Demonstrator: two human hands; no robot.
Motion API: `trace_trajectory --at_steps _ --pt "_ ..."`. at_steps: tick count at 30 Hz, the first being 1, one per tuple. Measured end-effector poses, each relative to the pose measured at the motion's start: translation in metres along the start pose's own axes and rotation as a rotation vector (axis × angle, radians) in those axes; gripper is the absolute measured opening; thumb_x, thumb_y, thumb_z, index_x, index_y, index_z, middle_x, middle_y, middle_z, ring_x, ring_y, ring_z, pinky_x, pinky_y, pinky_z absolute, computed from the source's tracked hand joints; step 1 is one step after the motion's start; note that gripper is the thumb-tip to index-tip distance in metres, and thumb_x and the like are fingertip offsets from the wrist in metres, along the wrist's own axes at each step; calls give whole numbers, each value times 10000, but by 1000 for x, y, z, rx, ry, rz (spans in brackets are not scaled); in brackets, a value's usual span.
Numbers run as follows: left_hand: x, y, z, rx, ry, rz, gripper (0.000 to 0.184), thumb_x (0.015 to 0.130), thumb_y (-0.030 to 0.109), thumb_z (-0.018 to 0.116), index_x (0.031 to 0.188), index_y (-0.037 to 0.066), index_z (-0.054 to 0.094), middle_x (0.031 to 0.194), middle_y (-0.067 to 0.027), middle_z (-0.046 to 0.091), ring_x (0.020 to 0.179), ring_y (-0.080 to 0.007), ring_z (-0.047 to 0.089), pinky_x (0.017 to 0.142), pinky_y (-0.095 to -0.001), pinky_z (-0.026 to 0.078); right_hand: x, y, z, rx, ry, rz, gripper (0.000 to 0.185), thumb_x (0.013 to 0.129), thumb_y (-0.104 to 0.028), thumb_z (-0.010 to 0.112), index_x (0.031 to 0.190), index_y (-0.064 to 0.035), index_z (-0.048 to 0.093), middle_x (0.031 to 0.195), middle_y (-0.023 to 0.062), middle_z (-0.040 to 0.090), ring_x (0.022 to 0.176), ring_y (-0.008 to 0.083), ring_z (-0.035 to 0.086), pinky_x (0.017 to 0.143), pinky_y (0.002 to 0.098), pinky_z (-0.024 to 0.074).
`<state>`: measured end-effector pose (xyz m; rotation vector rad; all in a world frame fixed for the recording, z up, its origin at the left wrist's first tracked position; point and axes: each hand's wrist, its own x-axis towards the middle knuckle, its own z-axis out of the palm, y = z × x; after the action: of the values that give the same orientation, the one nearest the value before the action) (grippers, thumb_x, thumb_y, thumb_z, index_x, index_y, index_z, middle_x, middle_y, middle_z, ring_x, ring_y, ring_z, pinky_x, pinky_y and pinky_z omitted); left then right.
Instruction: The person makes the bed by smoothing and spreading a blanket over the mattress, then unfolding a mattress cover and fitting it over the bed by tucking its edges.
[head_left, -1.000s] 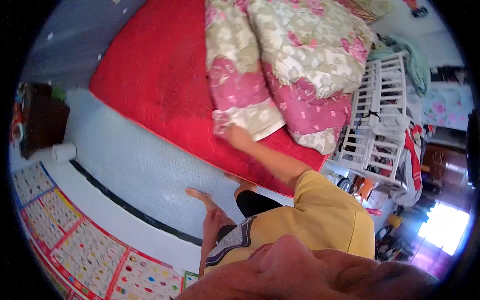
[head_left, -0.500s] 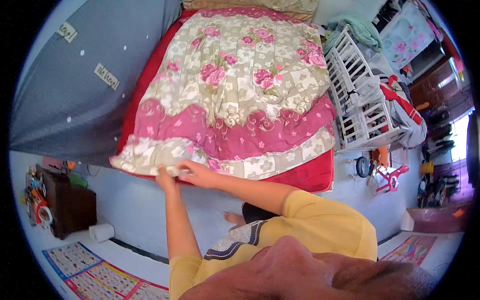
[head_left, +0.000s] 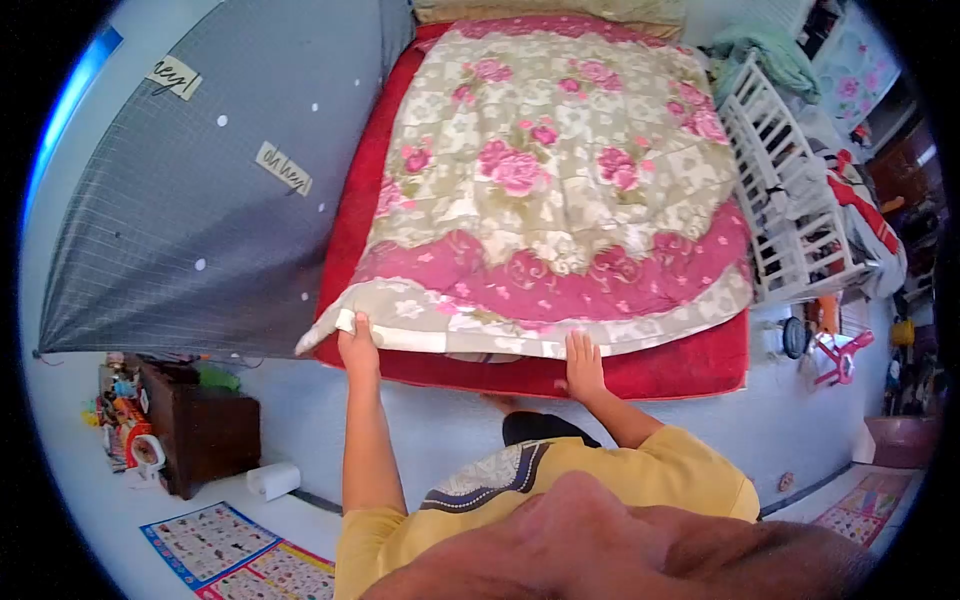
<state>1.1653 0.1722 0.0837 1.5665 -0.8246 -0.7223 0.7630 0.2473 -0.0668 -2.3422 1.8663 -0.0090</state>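
A floral quilt [head_left: 560,180] is being supported by a red mattress [head_left: 680,370], with strips of red being left uncovered along the left side and the near edge. The quilt's near hem [head_left: 480,341] is being pinched close to its left corner by the left hand [head_left: 358,346], though the underside of that grip is being hidden by the cloth. Farther right along the same hem, the right hand [head_left: 584,367] is being held spread and laid against the edge rather than closed around it. The corner is being left trailing beyond the left hand, toward a hanging grey cloth [head_left: 225,200], while the far right side is being bordered by a white slatted frame [head_left: 792,200]. Judging from the soft folds, a limp, padded fabric is being handled, light at the hem but probably heavier if lifted whole; nothing fragile is being suggested, and little slipperiness is being expected. The best hold is being offered by the doubled border and the corner, since slack is being gathered easily in the loose middle.
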Motion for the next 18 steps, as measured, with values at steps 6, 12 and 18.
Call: trace_trajectory --at_steps 6,12,18 --pt "44 64 -75 -75 109 -21 324 946 188 509 1171 -43 543 1109 -100 591 984 -163 554 874 -287 423 106 -78 9 430 -265 -175 456 738 -100 585 1192 -83 549 1115 177 607 1003 347 584 849 429 469" --pt "106 16 -166 566 -201 -132 345 910 272 564 1114 -5 591 1006 -129 648 904 -225 608 790 -340 460 102 -158 100 501 -474 -281 457 764 -238 609 1195 -89 576 1124 179 614 1032 338 585 893 425 459" --pt "244 6 -226 707 -310 115 319 891 257 600 1124 40 608 1009 -113 658 908 -154 611 805 -294 472 151 -218 132 361 -890 -319 406 810 -313 575 1131 -67 617 996 205 652 950 350 618 842 421 476"
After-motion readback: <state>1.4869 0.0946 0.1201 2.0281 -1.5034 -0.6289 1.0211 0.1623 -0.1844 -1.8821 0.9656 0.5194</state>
